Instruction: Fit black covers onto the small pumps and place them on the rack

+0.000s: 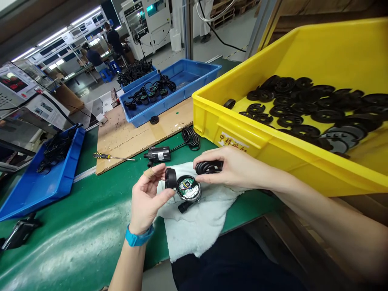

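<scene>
My left hand [148, 194] pinches a small black round cap [170, 178] between thumb and fingers; a blue band is on that wrist. My right hand [233, 166] grips a coiled black cable [209, 167]. Between the two hands sits a round pump body [188, 189] with its open end showing a circuit board; it rests over a white cloth [197, 218] on the green bench. Whether either hand also supports the pump body is unclear.
A yellow bin [273, 133] of several black discs stands at right. A finished black pump with cable [160, 153], a screwdriver [112, 157] and cardboard [127, 137] lie beyond. Blue trays [188, 93] [45, 182] hold more pumps. People work at far benches.
</scene>
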A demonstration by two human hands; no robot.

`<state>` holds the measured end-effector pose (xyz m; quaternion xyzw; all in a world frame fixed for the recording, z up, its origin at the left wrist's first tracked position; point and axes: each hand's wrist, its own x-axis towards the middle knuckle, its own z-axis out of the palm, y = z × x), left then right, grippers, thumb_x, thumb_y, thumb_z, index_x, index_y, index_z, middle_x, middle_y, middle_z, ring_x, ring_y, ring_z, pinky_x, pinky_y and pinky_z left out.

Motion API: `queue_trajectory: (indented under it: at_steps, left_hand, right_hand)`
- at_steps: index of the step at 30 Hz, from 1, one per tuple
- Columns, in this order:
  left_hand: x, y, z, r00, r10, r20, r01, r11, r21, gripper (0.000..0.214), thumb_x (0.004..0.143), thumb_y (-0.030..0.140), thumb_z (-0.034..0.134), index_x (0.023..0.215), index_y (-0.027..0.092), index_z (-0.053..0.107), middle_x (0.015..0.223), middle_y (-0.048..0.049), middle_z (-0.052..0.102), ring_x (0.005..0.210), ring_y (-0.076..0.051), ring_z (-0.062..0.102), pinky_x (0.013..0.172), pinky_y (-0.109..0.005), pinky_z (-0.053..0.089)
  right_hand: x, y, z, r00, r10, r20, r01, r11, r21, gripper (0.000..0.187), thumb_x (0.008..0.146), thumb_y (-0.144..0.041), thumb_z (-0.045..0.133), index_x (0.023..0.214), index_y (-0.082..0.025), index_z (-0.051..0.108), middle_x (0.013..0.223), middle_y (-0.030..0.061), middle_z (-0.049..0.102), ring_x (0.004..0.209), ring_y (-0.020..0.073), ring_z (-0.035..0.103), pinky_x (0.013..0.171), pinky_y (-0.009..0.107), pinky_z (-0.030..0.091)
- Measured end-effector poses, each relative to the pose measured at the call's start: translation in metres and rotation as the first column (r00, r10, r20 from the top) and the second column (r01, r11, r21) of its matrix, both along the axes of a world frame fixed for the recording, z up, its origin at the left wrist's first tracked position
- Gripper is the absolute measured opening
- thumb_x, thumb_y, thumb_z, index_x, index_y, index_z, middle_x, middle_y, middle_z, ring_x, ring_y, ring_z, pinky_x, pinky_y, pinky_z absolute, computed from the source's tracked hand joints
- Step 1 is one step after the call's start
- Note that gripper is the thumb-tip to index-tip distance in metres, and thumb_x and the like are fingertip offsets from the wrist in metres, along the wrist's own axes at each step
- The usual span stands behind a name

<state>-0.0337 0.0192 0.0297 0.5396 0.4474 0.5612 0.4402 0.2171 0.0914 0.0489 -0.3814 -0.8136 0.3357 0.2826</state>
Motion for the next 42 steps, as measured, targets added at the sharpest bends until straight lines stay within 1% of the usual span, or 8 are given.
queue_trajectory:
  at_steps: [6, 9, 14, 18, 26, 31, 35, 42]
  left_hand:
    - [0.005, -0.006, 0.01, 0.918, 0.064, -0.391, 0.038, 0.968, 0.247, 0.051, 0.081, 0.029, 0.084, 0.13, 0.027, 0.069, 0.121, -0.008, 0.07, 0.111, -0.022, 0.063, 0.101, -0.037, 0.05]
    - [0.005, -0.008, 0.013, 0.887, 0.086, -0.455, 0.057, 0.955, 0.292, 0.044, 0.089, 0.035, 0.075, 0.132, 0.029, 0.068, 0.118, -0.0074, 0.067, 0.104, -0.02, 0.062, 0.094, -0.034, 0.051]
    - [0.002, -0.008, 0.007, 0.989, 0.109, -0.098, -0.114, 0.992, -0.055, 0.034, 0.098, 0.047, 0.06, 0.122, 0.026, 0.07, 0.104, -0.0053, 0.067, 0.075, -0.013, 0.058, 0.069, -0.026, 0.05]
    - [-0.008, -0.011, -0.003, 0.943, 0.16, 0.293, -0.046, 0.931, -0.363, 0.042, 0.095, 0.056, 0.06, 0.11, 0.019, 0.072, 0.103, -0.0078, 0.068, 0.058, -0.006, 0.051, 0.056, -0.021, 0.044]
    - [-0.032, -0.029, -0.016, 0.925, 0.112, 0.362, 0.034, 0.927, -0.373, 0.053, 0.083, 0.045, 0.08, 0.129, 0.02, 0.07, 0.124, -0.0116, 0.065, 0.071, -0.008, 0.056, 0.067, -0.022, 0.051]
    - [-0.028, -0.038, -0.013, 0.974, 0.104, 0.202, -0.035, 0.947, -0.319, 0.056, 0.08, 0.042, 0.083, 0.131, 0.024, 0.068, 0.125, -0.0091, 0.063, 0.075, -0.01, 0.058, 0.07, -0.024, 0.052]
    - [-0.014, -0.042, -0.003, 0.994, 0.078, -0.081, -0.091, 0.98, -0.177, 0.057, 0.08, 0.036, 0.084, 0.133, 0.027, 0.066, 0.126, -0.008, 0.059, 0.081, -0.011, 0.06, 0.077, -0.027, 0.054]
    - [0.019, -0.034, 0.016, 0.767, 0.209, -0.607, -0.035, 0.957, 0.287, 0.055, 0.083, 0.036, 0.082, 0.132, 0.02, 0.062, 0.093, -0.0011, 0.056, 0.072, -0.011, 0.054, 0.073, -0.025, 0.053]
  right_hand:
    - [0.0, 0.0, 0.0, 1.0, 0.005, 0.005, -0.005, 1.0, 0.002, 0.03, 0.081, -0.049, 0.075, 0.097, -0.023, 0.079, 0.101, 0.0015, 0.08, 0.091, 0.0252, 0.074, 0.078, 0.033, 0.055]
    - [0.001, 0.0, -0.002, 1.0, 0.005, 0.007, -0.005, 1.0, 0.009, 0.032, 0.082, -0.05, 0.074, 0.099, -0.023, 0.08, 0.102, 0.0016, 0.08, 0.091, 0.0249, 0.075, 0.079, 0.033, 0.055]
    - [0.002, -0.001, -0.001, 1.0, 0.005, 0.019, -0.005, 1.0, 0.006, 0.033, 0.083, -0.05, 0.073, 0.1, -0.023, 0.08, 0.104, 0.0023, 0.08, 0.094, 0.0251, 0.074, 0.081, 0.033, 0.055]
    - [0.002, -0.001, 0.001, 0.999, 0.024, 0.033, -0.023, 0.999, -0.025, 0.034, 0.083, -0.05, 0.073, 0.1, -0.022, 0.08, 0.105, 0.0022, 0.08, 0.095, 0.0244, 0.074, 0.083, 0.033, 0.055]
    - [0.0, 0.0, 0.003, 0.998, 0.045, 0.045, -0.04, 0.994, -0.105, 0.034, 0.083, -0.054, 0.073, 0.097, -0.023, 0.079, 0.104, 0.0031, 0.079, 0.096, 0.0272, 0.073, 0.085, 0.036, 0.055]
    - [0.002, 0.0, 0.001, 0.999, 0.035, 0.039, -0.03, 0.992, -0.122, 0.034, 0.082, -0.055, 0.074, 0.097, -0.024, 0.079, 0.103, 0.003, 0.079, 0.096, 0.0282, 0.073, 0.085, 0.037, 0.055]
    - [0.002, -0.001, 0.0, 0.999, 0.037, 0.03, -0.033, 0.993, -0.116, 0.034, 0.083, -0.054, 0.074, 0.096, -0.023, 0.079, 0.103, 0.0036, 0.079, 0.096, 0.0286, 0.073, 0.085, 0.037, 0.055]
    - [0.001, 0.0, 0.0, 0.998, 0.057, 0.025, -0.055, 0.996, -0.076, 0.035, 0.085, -0.053, 0.072, 0.098, -0.022, 0.079, 0.102, 0.0041, 0.079, 0.093, 0.025, 0.072, 0.083, 0.034, 0.054]
